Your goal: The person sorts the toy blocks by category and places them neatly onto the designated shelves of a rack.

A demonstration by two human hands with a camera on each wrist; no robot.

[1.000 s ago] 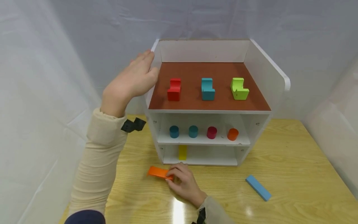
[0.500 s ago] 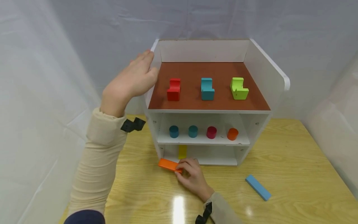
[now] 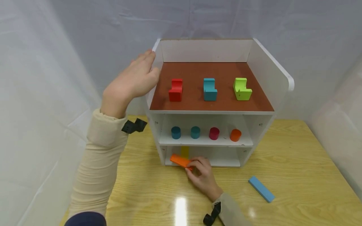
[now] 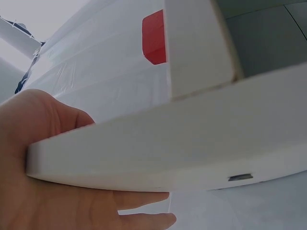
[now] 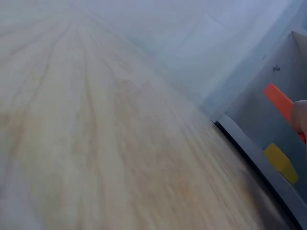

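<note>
My right hand point(image 3: 193, 165) pinches one end of a flat orange block point(image 3: 180, 160). The block's far end pokes into the bottom opening of a white shelf unit point(image 3: 258, 125). A yellow block point(image 3: 185, 151) lies inside that opening, just behind it. In the right wrist view the orange block point(image 5: 279, 102) hangs above the yellow block point(image 5: 281, 164), with one fingertip point(image 5: 300, 117) at the frame edge. My left hand point(image 3: 150, 66) holds the top edge of the shelf's left wall point(image 4: 158, 153), thumb on one side and fingers on the other.
A flat blue block point(image 3: 261, 189) lies on the wooden table point(image 3: 297, 175) at the right. The brown top deck carries red point(image 3: 176, 90), teal point(image 3: 210, 89) and green point(image 3: 242, 89) notched blocks. Several coloured cylinders point(image 3: 214, 133) stand on the middle shelf. White sheeting surrounds the table.
My right hand has carried the orange block from the table's front left, forward and to the right, up to the bottom shelf opening. The left hand has stayed on the wall.
</note>
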